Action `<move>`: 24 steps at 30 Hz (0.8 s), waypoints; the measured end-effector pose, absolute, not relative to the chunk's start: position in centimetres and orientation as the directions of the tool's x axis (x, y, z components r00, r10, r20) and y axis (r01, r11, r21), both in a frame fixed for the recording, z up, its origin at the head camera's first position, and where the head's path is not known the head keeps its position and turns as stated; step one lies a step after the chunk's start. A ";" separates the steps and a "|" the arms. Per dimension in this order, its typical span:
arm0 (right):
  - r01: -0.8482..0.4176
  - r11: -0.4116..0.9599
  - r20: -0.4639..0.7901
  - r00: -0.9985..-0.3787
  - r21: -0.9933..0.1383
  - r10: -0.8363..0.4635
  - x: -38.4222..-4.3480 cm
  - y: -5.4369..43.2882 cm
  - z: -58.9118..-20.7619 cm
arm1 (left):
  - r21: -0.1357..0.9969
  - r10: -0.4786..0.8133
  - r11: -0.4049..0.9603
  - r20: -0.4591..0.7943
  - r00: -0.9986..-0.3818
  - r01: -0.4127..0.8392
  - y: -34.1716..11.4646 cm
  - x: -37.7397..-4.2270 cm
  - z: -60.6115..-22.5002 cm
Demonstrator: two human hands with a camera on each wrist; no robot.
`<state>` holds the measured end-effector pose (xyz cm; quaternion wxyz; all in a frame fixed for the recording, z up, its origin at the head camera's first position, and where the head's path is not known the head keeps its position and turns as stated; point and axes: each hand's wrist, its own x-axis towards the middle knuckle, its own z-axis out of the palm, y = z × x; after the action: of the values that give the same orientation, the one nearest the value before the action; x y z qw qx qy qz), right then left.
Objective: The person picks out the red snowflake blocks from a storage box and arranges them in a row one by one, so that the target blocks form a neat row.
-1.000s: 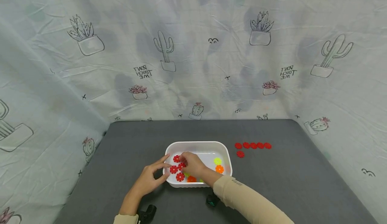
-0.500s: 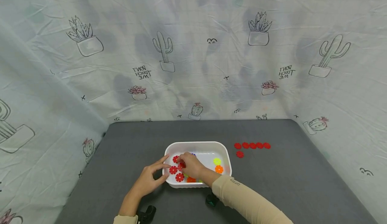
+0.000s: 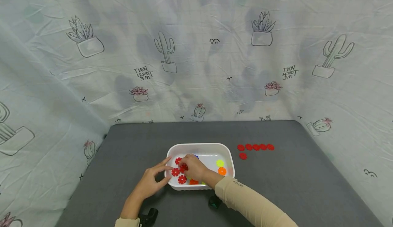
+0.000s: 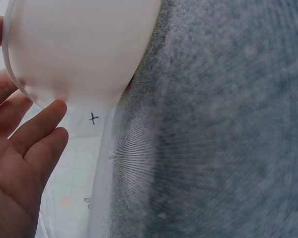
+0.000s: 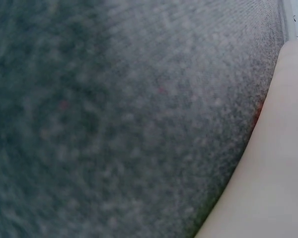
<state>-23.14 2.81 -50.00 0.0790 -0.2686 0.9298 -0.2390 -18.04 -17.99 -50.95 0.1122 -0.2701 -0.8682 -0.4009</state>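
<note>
A white tray (image 3: 199, 187) stands on the grey table and holds several notched plastic discs. At its left end lie red interlocking discs (image 3: 182, 179). My right hand (image 3: 195, 168) reaches in over the front rim and pinches a red interlocking disc (image 3: 183, 168) near the tray's left side. With fingers spread and fairly straight, my left hand (image 3: 150, 181) rests against the left rim. The left wrist view shows the left fingers (image 4: 42, 124) by the translucent tray wall (image 4: 84, 54). In the right wrist view only the tray wall (image 5: 268, 163) and table appear; the hand is out of sight.
On the table right of the tray lies a row of red discs (image 3: 256, 147), with one more red disc (image 3: 243, 156) below it. Inside the tray's right half are a yellow disc (image 3: 219, 163) and an orange disc (image 3: 222, 171). A patterned curtain (image 3: 196, 56) surrounds the table.
My right hand has shifted very slightly left within the tray, and a bit of blue disc now shows behind it. The left hand stays at the rim.
</note>
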 end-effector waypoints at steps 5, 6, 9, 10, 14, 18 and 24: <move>-0.479 0.739 -0.013 -0.835 -0.474 -0.549 -23.3 2.8 -49.9 | 0.638 0.374 0.538 0.404 -0.835 0.550 -18.0 -18.1 -50.8; -0.477 0.739 -0.013 -0.836 -0.475 -0.548 -23.3 2.9 -49.9 | 0.639 0.374 0.538 0.404 -0.835 0.550 -18.0 -18.1 -50.8; -0.470 0.741 -0.016 -0.840 -0.479 -0.543 -23.4 2.9 -49.8 | 0.641 0.374 0.536 0.404 -0.835 0.550 -18.0 -18.2 -50.8; -0.466 0.743 -0.018 -0.841 -0.481 -0.540 -23.4 2.9 -49.8 | 0.641 0.374 0.536 0.403 -0.835 0.550 -18.0 -18.2 -50.8; -0.432 0.743 -0.032 -0.854 -0.512 -0.519 -23.5 3.0 -49.6 | 0.647 0.371 0.539 0.392 -0.842 0.539 -18.0 -18.2 -50.8; -0.393 0.730 -0.052 -0.862 -0.559 -0.504 -23.5 3.1 -49.4 | 0.654 0.368 0.541 0.382 -0.848 0.529 -18.0 -18.3 -50.8; -0.314 0.689 -0.086 -0.873 -0.653 -0.480 -23.6 3.4 -49.2 | 0.659 0.370 0.537 0.377 -0.849 0.526 -18.0 -18.4 -50.8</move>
<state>-23.63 3.41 -49.21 0.1260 -0.2180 0.9102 -0.3288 -18.37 -18.03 -50.76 0.0963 -0.2572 -0.8713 -0.4068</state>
